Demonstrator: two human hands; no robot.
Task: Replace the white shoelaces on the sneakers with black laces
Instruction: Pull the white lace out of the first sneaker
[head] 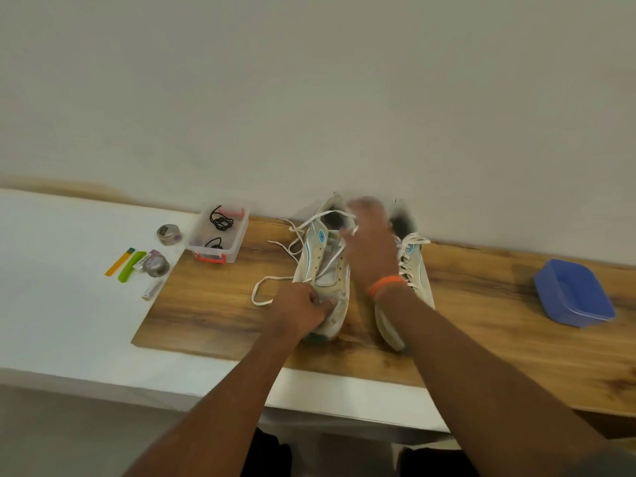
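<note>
Two white sneakers with teal marks stand side by side on the wooden board, toes toward me. My left hand (pixel 303 309) grips the toe of the left sneaker (pixel 320 266). My right hand (pixel 370 242), blurred, is over that shoe's tongue and pinches its white lace (pixel 299 235), which is partly pulled out and trails loose to the left. The right sneaker (pixel 414 270) still has its white lace threaded. Black laces (pixel 220 222) lie coiled in a small clear box (pixel 237 251) at the back left.
A blue plastic tub (pixel 573 292) sits on the wooden board (pixel 213 311) at the right. Two tape rolls (pixel 168 234), green and orange strips (pixel 127 265) and a small tube (pixel 153 290) lie on the white surface at the left. A wall rises right behind the shoes.
</note>
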